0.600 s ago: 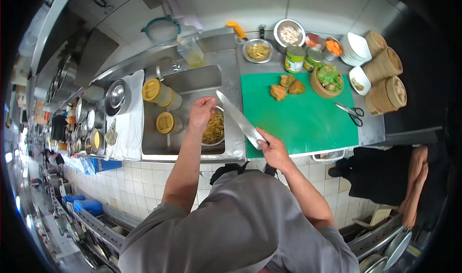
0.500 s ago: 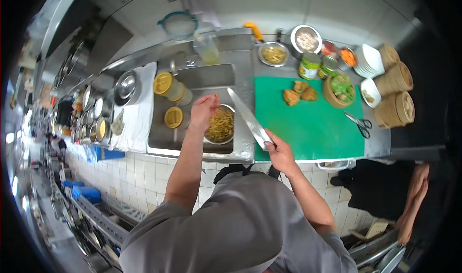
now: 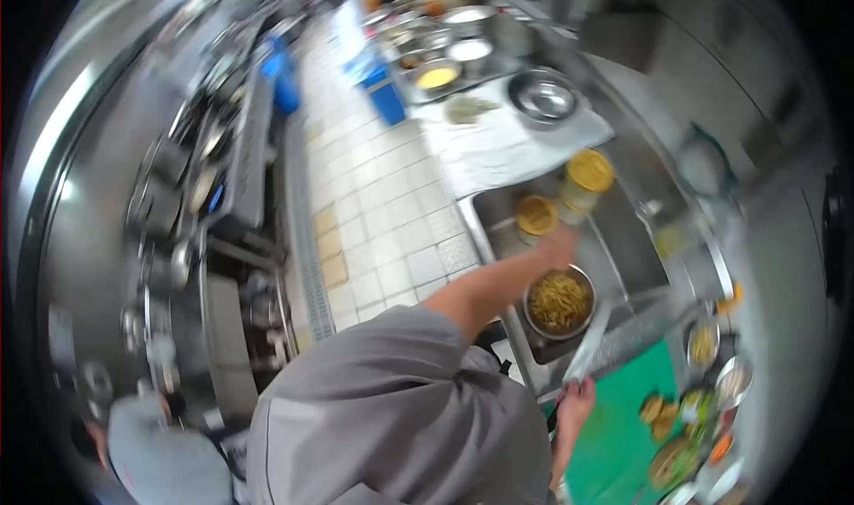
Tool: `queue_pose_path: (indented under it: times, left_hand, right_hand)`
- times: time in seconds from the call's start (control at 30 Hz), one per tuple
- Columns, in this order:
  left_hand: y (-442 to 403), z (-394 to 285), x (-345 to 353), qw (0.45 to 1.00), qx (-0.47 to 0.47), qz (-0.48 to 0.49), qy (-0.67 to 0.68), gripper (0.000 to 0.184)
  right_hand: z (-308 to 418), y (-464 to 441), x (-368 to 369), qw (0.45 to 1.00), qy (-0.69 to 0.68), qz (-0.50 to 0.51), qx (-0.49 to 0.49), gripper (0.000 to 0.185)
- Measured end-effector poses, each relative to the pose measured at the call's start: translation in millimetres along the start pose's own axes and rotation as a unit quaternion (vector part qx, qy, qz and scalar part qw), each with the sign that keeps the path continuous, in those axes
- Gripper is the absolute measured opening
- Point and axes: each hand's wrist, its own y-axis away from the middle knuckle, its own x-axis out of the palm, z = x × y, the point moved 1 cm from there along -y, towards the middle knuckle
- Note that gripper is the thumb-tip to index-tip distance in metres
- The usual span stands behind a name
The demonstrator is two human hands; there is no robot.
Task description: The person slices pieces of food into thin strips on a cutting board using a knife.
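Observation:
My right hand (image 3: 576, 400) is closed on the handle of a large kitchen knife (image 3: 588, 343), its blade pointing up past the sink edge. My left hand (image 3: 559, 245), smeared by motion, is over the sink beside a metal bowl (image 3: 591, 293) of greenish-yellow strips (image 3: 559, 304); its fingers cannot be made out. Close to it in the sink are a small yellow-lidded container (image 3: 536, 215) and a taller yellow-lidded jar (image 3: 589, 172). Below the knife hand lies a green cutting board (image 3: 614, 438) bearing several browned food pieces (image 3: 659, 415).
Right of the board stand a green-labelled can (image 3: 696, 407), metal bowls (image 3: 735, 379) and a bamboo steamer (image 3: 673, 463) with leafy greens. A white cloth (image 3: 485, 153) carries a steel bowl (image 3: 544, 96) beyond the sink (image 3: 623, 238). Another person (image 3: 169, 452) is at lower left.
My view has swung left, bringing the aisle and another person into sight. My left hand has moved from above the strips toward the yellow-lidded containers. My right hand still holds the knife.

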Motion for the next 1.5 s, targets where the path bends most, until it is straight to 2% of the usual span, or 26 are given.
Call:
queue_pose_path:
  times: [0.07,0.1,0.13,0.33,0.4,0.43,0.47,0.5,0.67,0.73,0.77,0.83,0.87,0.93,0.97,1.0,1.03,1.07,1.1,1.13,1.17,1.2,1.27,1.33,1.43,1.5]
  left_hand:
    - [-15,-34,-15,0.99,0.051,0.134,0.002,0.046]
    - [-36,-33,36,0.989,0.06,-0.047,0.125,0.037]
    - [-59,-45,65,0.986,0.036,-0.058,0.152,0.039]
    - [-46,-80,-15,0.856,-0.02,0.055,0.514,0.058]
    - [-144,-64,104,0.795,0.161,0.008,0.585,0.032]
    - [-98,-65,13,0.815,0.055,0.151,0.557,0.047]
    - [-139,-54,56,0.839,0.106,0.101,0.523,0.047]
    - [-157,-73,52,0.656,-0.147,0.143,0.726,0.051]
    - [-207,-155,30,0.62,-0.18,0.116,0.755,0.051]
    - [-217,-176,22,0.505,-0.293,0.076,0.808,0.043]
    - [-216,-178,16,0.508,-0.286,0.089,0.807,0.043]
    - [-205,-168,8,0.332,-0.209,0.089,0.915,0.043]
    - [-191,-156,12,0.335,-0.214,0.083,0.914,0.043]
    - [-176,-124,1,0.226,0.076,0.324,0.916,0.049]
    - [-157,-118,6,0.313,-0.069,0.244,0.915,0.041]
    - [-141,-113,16,0.41,-0.023,0.191,0.892,0.029]
    - [-140,-108,32,0.429,-0.05,0.239,0.87,0.015]
    - [-141,-115,51,0.427,-0.098,0.23,0.869,0.011]
    - [-127,-126,18,0.513,-0.137,0.201,0.823,0.012]
    - [-125,-125,17,0.583,-0.066,0.19,0.788,0.023]
    - [-111,-121,-9,0.655,-0.055,0.145,0.74,0.023]
    - [-105,-115,-24,0.83,-0.05,0.023,0.555,0.028]
    - [-80,-92,-38,0.9,0.009,-0.054,0.432,0.023]
    - [-61,-57,-33,0.878,0.074,-0.087,0.464,0.034]
    - [-47,-10,1,0.791,0.0,-0.06,0.609,0.037]
    - [-26,19,1,0.808,-0.059,-0.036,0.585,0.039]
  right_hand:
    - [-9,4,-10,0.999,-0.03,0.03,0.022,0.046]
    - [-13,4,-7,0.996,-0.073,0.028,0.03,0.046]
    - [-13,0,-7,0.996,-0.064,0.051,0.029,0.046]
    - [16,-35,2,0.987,-0.044,0.129,0.082,0.08]
    - [34,-57,15,0.98,-0.003,0.169,0.103,0.068]
    - [35,-66,19,0.979,0.041,0.19,0.066,0.053]
    - [27,-79,23,0.972,0.134,0.193,0.006,0.049]
    - [78,-58,29,0.975,0.154,0.161,0.02,0.045]
    - [84,-37,38,0.99,0.08,0.104,0.054,0.05]
    - [64,-25,39,0.992,0.041,0.096,0.077,0.052]
    - [54,-26,36,0.992,0.015,0.094,0.083,0.055]
    - [52,-16,28,0.993,-0.023,0.057,0.102,0.055]
    - [53,-9,33,0.99,-0.055,0.045,0.118,0.055]
    - [51,-23,41,0.982,-0.108,0.052,0.143,0.055]
    - [35,-39,45,0.975,-0.149,0.048,0.158,0.054]
    - [41,-48,51,0.961,-0.198,0.011,0.193,0.056]
    - [52,-62,57,0.941,-0.261,0.01,0.215,0.061]
    - [35,-93,59,0.942,-0.261,0.053,0.205,0.044]
    - [76,-100,72,0.946,-0.254,0.051,0.193,0.013]
    - [62,-138,69,0.932,-0.274,0.103,0.215,0.029]
    - [83,-155,79,0.95,-0.228,0.106,0.185,0.009]
    - [97,-182,77,0.94,-0.174,0.138,0.259,0.011]
    - [121,-225,99,0.933,-0.205,0.138,0.262,0.025]
    - [134,-283,114,0.94,-0.147,0.183,0.248,0.019]
    - [186,-308,147,0.948,-0.055,0.177,0.26,0.017]
    - [191,-325,153,0.95,0.045,0.175,0.256,0.018]
